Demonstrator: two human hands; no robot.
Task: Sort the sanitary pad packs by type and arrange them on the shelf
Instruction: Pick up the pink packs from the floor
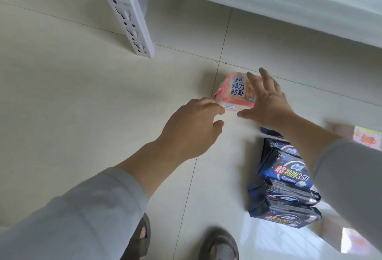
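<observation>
The pink pack on the floor was flanked by 2 hands: left hand touching its near corner, fingers loosely curled; right hand spread, released.

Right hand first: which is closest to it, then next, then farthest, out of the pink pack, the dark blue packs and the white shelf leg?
From the right hand:
1. Pink pack, right under its fingers.
2. Dark blue packs, stacked on the floor below the right forearm.
3. White shelf leg, far off at upper left.
</observation>
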